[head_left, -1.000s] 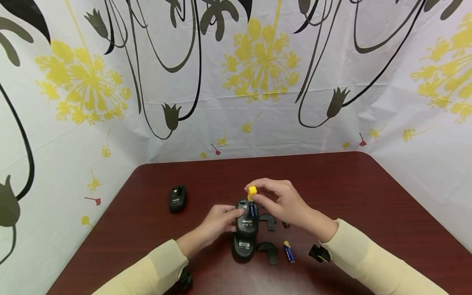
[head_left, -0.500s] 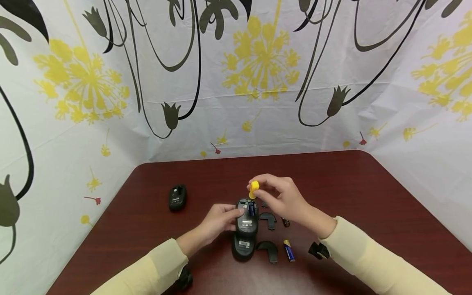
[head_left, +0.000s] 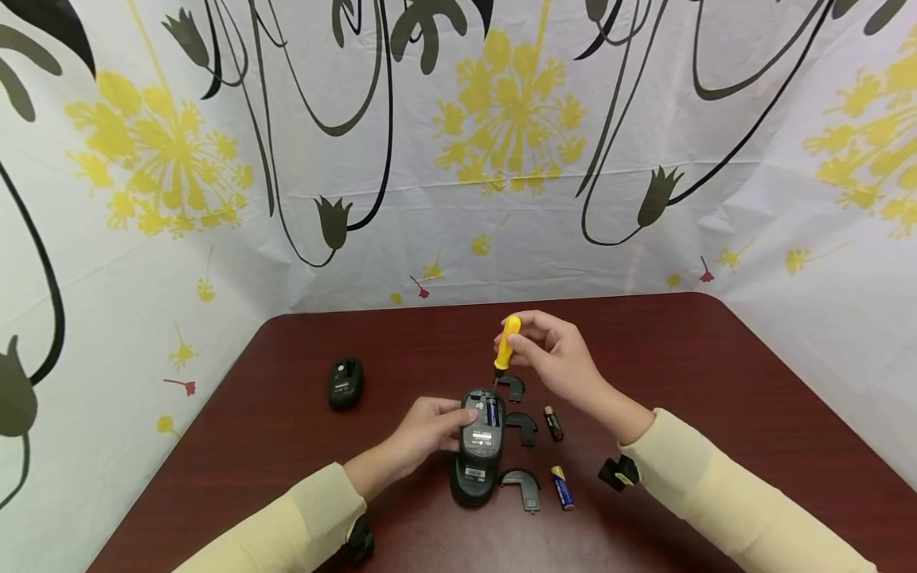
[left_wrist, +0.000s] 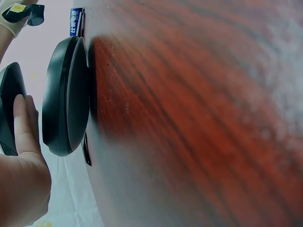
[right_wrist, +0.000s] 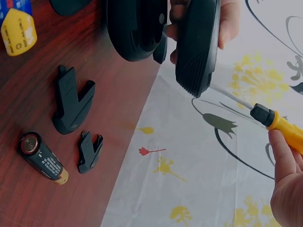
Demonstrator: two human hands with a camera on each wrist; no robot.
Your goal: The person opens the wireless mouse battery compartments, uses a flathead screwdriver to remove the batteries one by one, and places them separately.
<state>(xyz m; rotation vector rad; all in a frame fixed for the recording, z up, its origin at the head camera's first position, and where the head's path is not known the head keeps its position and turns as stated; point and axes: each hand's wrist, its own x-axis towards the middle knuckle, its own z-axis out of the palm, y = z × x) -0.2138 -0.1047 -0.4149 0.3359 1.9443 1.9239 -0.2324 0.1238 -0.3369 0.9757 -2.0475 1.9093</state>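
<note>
My left hand point(head_left: 428, 428) grips a black computer mouse point(head_left: 481, 439) with its underside up, thumb on top. A battery point(head_left: 492, 411) shows in the mouse's uncovered compartment. In the left wrist view that mouse point(left_wrist: 11, 90) is raised above the table, apart from a second mouse point(left_wrist: 66, 97) lying there. My right hand point(head_left: 560, 356) holds a yellow screwdriver point(head_left: 508, 342) by its handle, tilted, beyond the mouse's far end. In the right wrist view, the screwdriver's thin metal shaft point(right_wrist: 232, 97) reaches the ridged end of the held mouse point(right_wrist: 199, 47).
Three curved battery covers lie right of the mice, the nearest one point(head_left: 523, 487) in front. A dark battery point(head_left: 553, 423) and a blue-yellow battery point(head_left: 562, 487) lie further right. Another mouse point(head_left: 345, 383) sits at the back left. A patterned curtain point(head_left: 458, 239) hangs behind the table.
My right hand has moved back and to the right, and the screwdriver has swung from nearly end-on to a slant. The farthest cover and dark battery now show fully. The left hand has barely moved.
</note>
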